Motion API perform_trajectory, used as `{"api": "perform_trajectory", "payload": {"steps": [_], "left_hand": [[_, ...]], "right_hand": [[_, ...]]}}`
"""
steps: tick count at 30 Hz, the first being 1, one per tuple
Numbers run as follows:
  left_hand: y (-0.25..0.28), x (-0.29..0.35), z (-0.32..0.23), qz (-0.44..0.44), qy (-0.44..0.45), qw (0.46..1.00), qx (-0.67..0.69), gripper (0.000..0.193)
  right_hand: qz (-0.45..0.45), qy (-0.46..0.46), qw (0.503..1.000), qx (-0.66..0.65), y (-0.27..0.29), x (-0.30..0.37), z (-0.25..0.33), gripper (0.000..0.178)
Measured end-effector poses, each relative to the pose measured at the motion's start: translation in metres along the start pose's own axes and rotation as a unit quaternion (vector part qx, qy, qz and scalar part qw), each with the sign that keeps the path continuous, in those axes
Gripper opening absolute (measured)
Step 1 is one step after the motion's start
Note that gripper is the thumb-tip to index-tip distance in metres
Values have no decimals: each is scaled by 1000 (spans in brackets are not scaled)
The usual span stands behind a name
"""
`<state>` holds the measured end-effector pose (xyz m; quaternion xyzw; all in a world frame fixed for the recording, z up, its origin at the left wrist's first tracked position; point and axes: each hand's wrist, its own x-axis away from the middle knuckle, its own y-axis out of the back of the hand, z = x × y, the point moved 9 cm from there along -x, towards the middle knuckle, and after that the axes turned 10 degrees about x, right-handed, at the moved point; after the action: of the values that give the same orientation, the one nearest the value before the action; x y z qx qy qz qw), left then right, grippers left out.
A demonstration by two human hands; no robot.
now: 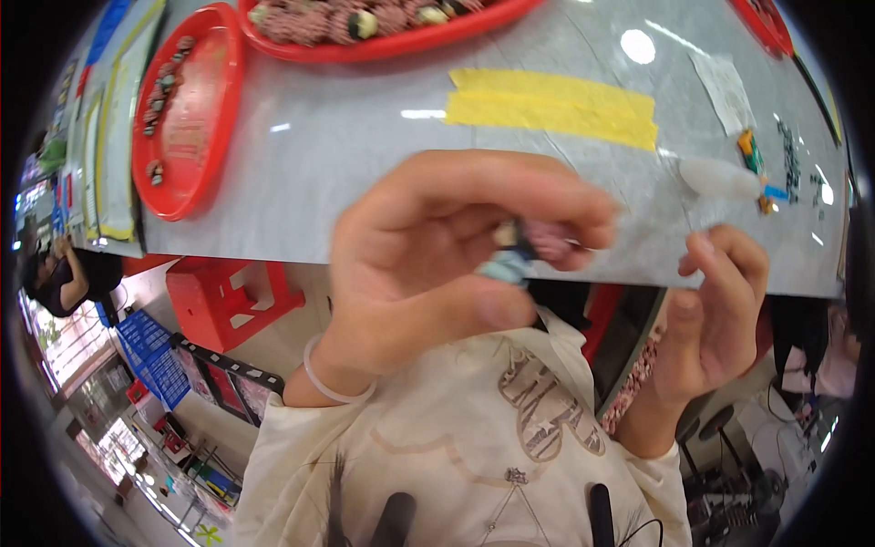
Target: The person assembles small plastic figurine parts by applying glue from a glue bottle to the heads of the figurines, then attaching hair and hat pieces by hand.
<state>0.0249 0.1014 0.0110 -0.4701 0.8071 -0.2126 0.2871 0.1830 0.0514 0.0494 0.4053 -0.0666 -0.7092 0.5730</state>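
Observation:
My left hand [428, 264] is raised in front of my chest, its fingers and thumb curled round a small figurine [510, 251]. The figurine has a pink knobbly part, a pale part, a dark band and a light teal part; my fingers hide some of it, and motion blurs it. Off to the right, my right hand [720, 314] is held up near the table edge. Its fingers are bent, with a gap between thumb and forefinger, and I see nothing in them. Beyond it on the table lies a whitish translucent bottle [720, 180] with a blue tip.
A red tray [392, 50] heaped with pink pieces and a red oval tray [205, 137] with several pieces stand on the grey table [319, 182]. Yellow tape [551, 108], paper [723, 94], an orange-green figure [749, 150] and dark bits [789, 164] lie rightward. A red stool [214, 301] and another person [68, 278] are left.

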Motion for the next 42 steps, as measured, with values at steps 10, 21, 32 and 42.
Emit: {"api": "perform_trajectory", "payload": {"steps": [10,21,32,42], "left_hand": [[67,-31,-156,-190,-107,701,-679,23],[4,-126,-50,119,-41,664,-737,12],[20,-90,-64,-17,8,946,-324,15],[10,-2,8,-130,147,980,43,26]], "right_hand": [[-59,-99,993,-25,30,7,-29,18],[-55,-148,987,-3,44,8,-41,13],[-23,-121,988,91,31,-22,-47,24],[-39,-190,976,-104,21,-8,-61,44]]}}
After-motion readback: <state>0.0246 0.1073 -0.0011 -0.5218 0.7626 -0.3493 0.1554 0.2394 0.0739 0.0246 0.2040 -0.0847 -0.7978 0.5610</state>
